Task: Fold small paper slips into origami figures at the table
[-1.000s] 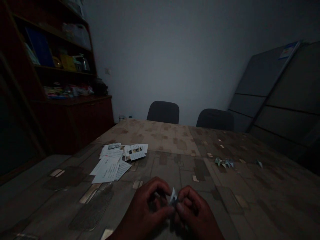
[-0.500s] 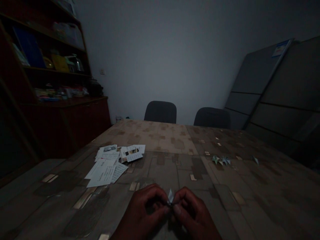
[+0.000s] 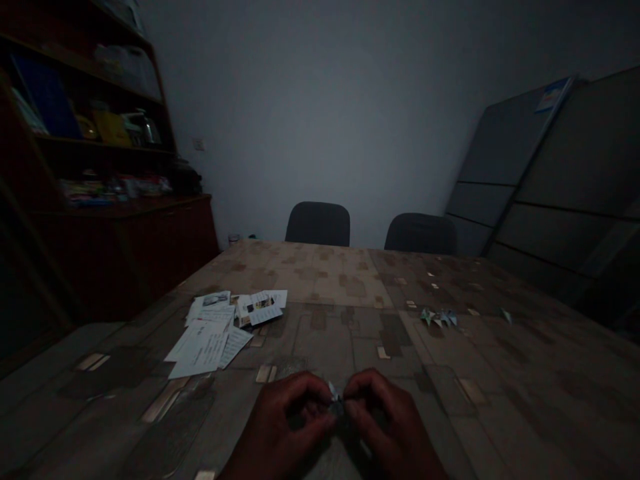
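Note:
My left hand is closed in a pinch at the near edge of the table, with thumb and forefinger on a small piece of folded paper. My right hand faces it, its fingertips also pinched at the paper's right side. A pale pointed tip of the paper sticks up between the two hands; the fingers cover much of the rest. Further off to the right lie several small folded paper pieces in a cluster. One more folded paper piece lies apart from them, farther right.
Printed paper sheets and cards lie in a loose pile on the left of the patterned tablecloth. Two dark chairs stand behind the table. A wooden shelf cabinet is at the left, and grey panels lean at the right.
The folded paper has turned between my fingers, and less of its pale tip shows. Both hands stay close together in nearly the same place. The view has shifted slightly.

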The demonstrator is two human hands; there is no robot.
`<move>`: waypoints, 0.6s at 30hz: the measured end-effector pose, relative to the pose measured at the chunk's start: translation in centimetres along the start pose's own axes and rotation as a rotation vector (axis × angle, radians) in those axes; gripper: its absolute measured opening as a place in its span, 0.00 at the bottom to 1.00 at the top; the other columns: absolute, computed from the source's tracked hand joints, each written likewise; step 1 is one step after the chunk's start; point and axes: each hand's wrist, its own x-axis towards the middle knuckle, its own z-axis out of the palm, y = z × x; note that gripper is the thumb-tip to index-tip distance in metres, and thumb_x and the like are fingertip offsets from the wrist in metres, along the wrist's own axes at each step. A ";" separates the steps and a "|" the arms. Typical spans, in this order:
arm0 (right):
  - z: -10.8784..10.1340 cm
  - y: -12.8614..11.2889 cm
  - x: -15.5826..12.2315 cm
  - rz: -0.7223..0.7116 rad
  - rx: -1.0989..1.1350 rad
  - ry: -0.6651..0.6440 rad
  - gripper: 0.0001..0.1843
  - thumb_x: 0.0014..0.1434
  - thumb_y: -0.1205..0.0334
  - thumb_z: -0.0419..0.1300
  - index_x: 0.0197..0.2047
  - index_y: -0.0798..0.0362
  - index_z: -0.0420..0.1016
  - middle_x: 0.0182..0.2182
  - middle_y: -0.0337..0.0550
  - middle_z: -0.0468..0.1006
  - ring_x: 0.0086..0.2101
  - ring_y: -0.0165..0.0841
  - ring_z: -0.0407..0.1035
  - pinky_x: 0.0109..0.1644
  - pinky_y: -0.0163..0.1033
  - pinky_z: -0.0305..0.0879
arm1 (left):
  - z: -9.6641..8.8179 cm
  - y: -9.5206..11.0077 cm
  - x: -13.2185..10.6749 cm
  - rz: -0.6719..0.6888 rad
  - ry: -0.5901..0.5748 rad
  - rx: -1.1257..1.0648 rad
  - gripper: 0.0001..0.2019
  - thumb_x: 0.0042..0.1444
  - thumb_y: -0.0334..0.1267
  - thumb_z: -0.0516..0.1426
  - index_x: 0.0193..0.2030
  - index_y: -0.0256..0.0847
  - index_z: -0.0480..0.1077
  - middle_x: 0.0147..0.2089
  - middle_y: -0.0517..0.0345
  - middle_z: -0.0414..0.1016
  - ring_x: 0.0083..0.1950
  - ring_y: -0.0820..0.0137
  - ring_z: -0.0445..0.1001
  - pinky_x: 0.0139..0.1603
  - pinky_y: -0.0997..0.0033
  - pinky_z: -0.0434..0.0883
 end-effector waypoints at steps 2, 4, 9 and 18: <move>-0.1 0.0 -0.1 -0.109 -0.062 0.025 0.04 0.61 0.68 0.56 0.35 0.52 0.70 0.30 0.39 0.73 0.30 0.32 0.69 0.34 0.34 0.62 | 0.0 -0.3 0.0 0.000 0.004 0.000 0.01 0.47 0.31 0.61 0.28 0.39 0.74 0.26 0.61 0.73 0.29 0.68 0.71 0.31 0.72 0.66; -0.1 0.1 -0.1 -0.226 -0.106 0.045 0.04 0.61 0.69 0.56 0.37 0.51 0.70 0.32 0.40 0.73 0.31 0.32 0.69 0.35 0.34 0.63 | 0.0 -0.4 0.0 0.003 0.014 0.001 0.01 0.47 0.32 0.61 0.29 0.39 0.74 0.26 0.60 0.73 0.29 0.68 0.71 0.30 0.72 0.66; 0.0 0.3 -0.1 -0.333 -0.191 0.066 0.05 0.60 0.71 0.60 0.37 0.52 0.70 0.31 0.40 0.74 0.31 0.33 0.69 0.34 0.35 0.63 | 0.0 0.3 0.0 0.047 0.011 0.048 0.02 0.46 0.31 0.60 0.28 0.38 0.75 0.26 0.59 0.73 0.28 0.68 0.71 0.30 0.72 0.66; 0.3 0.6 -0.1 -0.322 -0.193 0.089 0.07 0.56 0.74 0.61 0.35 0.53 0.71 0.30 0.40 0.74 0.31 0.33 0.68 0.33 0.35 0.62 | 0.6 -0.3 0.1 -0.029 0.005 -0.058 0.04 0.44 0.31 0.61 0.29 0.37 0.76 0.24 0.62 0.69 0.27 0.71 0.68 0.28 0.74 0.63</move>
